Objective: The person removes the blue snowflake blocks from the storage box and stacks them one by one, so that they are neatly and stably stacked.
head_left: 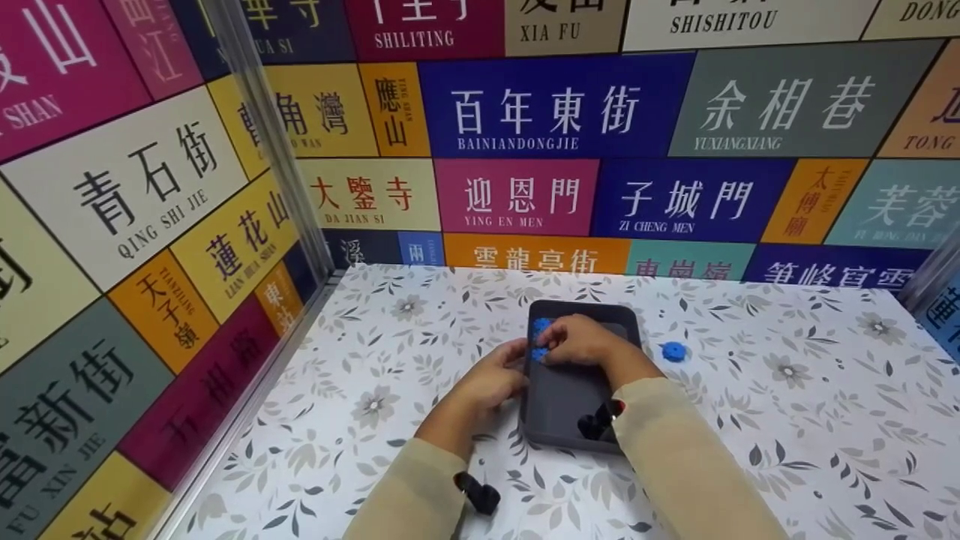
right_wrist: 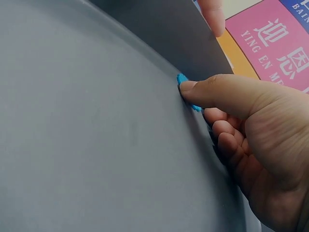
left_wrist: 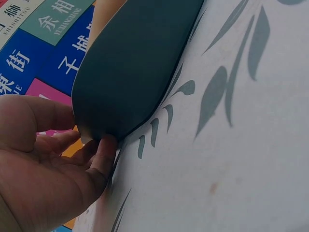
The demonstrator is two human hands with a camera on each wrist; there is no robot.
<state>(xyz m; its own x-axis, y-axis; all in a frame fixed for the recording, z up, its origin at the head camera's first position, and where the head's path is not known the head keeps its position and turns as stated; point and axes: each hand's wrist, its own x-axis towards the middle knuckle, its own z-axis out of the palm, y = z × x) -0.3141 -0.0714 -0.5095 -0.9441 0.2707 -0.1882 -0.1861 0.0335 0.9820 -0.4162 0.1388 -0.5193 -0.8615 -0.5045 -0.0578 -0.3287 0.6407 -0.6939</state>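
Nearby, a blue disc (head_left: 674,351) beyond the right forearm (head_left: 634,367); right grip (head_left: 579,341) pinched on another disc (right_wrist: 181,79), left grip (head_left: 493,380) round tray rim (head_left: 525,416).

1. From the head we look forward and down, farthest back, with the wall (head_left: 555,101) at twelve o'clock and the tray (head_left: 570,397) toward five.
2. From the left wrist we look very close along the left hand (left_wrist: 53,166), at eight o'clock, to the tray's outer side at eleven.
3. From the right wrist we look, just as close, across the tray's inside to the right hand (right_wrist: 273,130) at three.
4. All three of our views share the tray and wall.
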